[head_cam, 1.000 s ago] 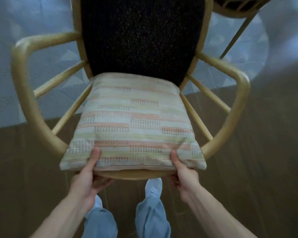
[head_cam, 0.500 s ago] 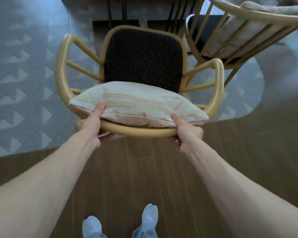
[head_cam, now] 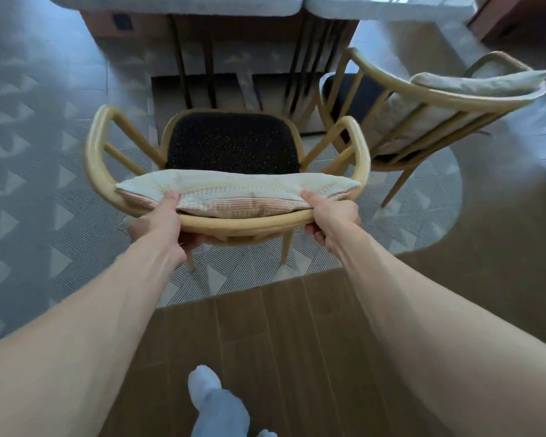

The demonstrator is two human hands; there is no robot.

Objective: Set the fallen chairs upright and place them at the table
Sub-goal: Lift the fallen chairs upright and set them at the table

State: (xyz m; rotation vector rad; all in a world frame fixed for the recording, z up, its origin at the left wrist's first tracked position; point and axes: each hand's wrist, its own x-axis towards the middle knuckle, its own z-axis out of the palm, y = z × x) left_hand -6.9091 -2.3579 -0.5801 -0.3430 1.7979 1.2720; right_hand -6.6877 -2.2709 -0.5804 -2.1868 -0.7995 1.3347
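Nearest the camera, a foot in a pale sock [head_cam: 204, 389] and a light blue trouser leg stand on the dark brown wooden plank floor [head_cam: 297, 342]. Both bare forearms reach forward from the lower corners. The left hand [head_cam: 161, 222] grips the curved top rail of the back of a light yellow wooden armchair with a black speckled seat [head_cam: 234, 143]; its thumb presses on the pale striped cushion [head_cam: 234, 192] that lies along that rail, and its fingers curl under the rail. The right hand [head_cam: 331, 216] grips the same rail toward its right end, thumb on the cushion's edge and fingers wrapped beneath. The armchair stands upright, its legs over the near edge of a grey rug with a pale triangle pattern [head_cam: 29, 184], close to where rug meets planks, and its open front faces the table. Just to its right, near but apart, a second light yellow wooden armchair [head_cam: 423, 115] stands on the rug's right part, turned at an angle, with a cream cushion against its back. Farthest off, the table with a pale rounded top edge and dark slender legs [head_cam: 186, 3] runs along the top of the view.
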